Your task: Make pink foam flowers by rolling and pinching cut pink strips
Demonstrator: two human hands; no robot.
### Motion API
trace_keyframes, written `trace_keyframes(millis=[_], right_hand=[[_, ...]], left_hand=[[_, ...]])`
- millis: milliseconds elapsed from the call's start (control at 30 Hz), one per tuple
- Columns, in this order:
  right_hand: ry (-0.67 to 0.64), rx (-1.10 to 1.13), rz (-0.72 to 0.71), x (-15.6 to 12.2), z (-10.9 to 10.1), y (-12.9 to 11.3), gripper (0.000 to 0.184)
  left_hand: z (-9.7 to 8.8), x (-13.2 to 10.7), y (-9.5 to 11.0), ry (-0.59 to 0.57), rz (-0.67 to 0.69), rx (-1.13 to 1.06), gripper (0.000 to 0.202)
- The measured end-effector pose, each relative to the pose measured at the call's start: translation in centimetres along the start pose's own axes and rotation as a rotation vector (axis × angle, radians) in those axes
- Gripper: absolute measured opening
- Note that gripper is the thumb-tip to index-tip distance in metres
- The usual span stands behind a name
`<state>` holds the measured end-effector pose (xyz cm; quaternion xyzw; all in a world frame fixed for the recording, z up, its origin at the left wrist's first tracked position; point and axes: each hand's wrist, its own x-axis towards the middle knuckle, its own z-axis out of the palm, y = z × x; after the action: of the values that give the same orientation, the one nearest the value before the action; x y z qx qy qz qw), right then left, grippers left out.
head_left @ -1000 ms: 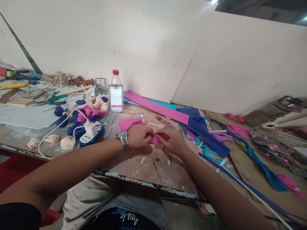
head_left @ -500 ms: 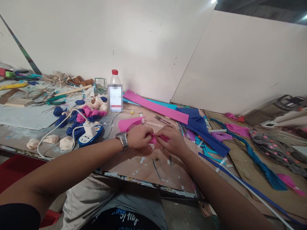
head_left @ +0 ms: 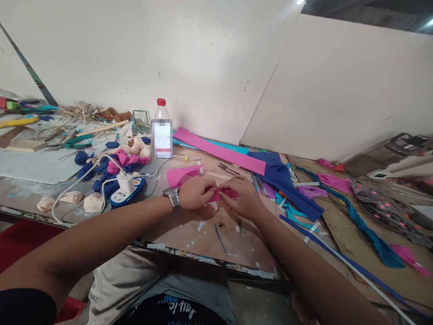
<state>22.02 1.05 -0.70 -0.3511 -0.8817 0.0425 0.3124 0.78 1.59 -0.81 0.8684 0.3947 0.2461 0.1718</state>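
Observation:
My left hand (head_left: 196, 192), with a metal watch on the wrist, and my right hand (head_left: 245, 196) meet over the table. Between their fingertips they pinch a small pink strip (head_left: 227, 194), which looks like crepe paper; the fingers hide much of it. Just behind my left hand lies a loose pink sheet (head_left: 181, 174). Beyond both hands, a long pink strip (head_left: 219, 151) rests across a dark blue sheet (head_left: 287, 180). Scissors (head_left: 228, 169) lie a little past my right hand.
Left of my hands stand a blue power strip (head_left: 130, 192) with a plugged-in white charger, a phone (head_left: 162, 139) against a red-capped bottle (head_left: 161, 108), and several rolled rosettes (head_left: 93, 202). Pliers (head_left: 78, 141) lie farther left. Cardboard (head_left: 341, 230) and a teal twisted strip (head_left: 365, 230) are at right.
My fingertips have drawn slightly closer together on the pink strip, and less of it shows below them. The things on the table have stayed in place.

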Motion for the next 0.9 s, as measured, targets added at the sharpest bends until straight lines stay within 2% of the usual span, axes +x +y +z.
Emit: trace_keyframes(millis=[467, 733, 900], right_hand=[[0.029, -0.023, -0.005, -0.02, 0.07, 0.12, 0.004], [0.030, -0.023, 0.002, -0.11, 0.22, 0.12, 0.005], [-0.020, 0.013, 0.039, -0.17, 0.13, 0.14, 0.008]], left_hand=[[0.52, -0.01, -0.37, 0.021, 0.017, -0.048, 0.027], [0.60, -0.30, -0.44, 0.056, 0.048, 0.074, 0.027], [0.88, -0.14, -0.73, 0.081, 0.121, 0.171, 0.026]])
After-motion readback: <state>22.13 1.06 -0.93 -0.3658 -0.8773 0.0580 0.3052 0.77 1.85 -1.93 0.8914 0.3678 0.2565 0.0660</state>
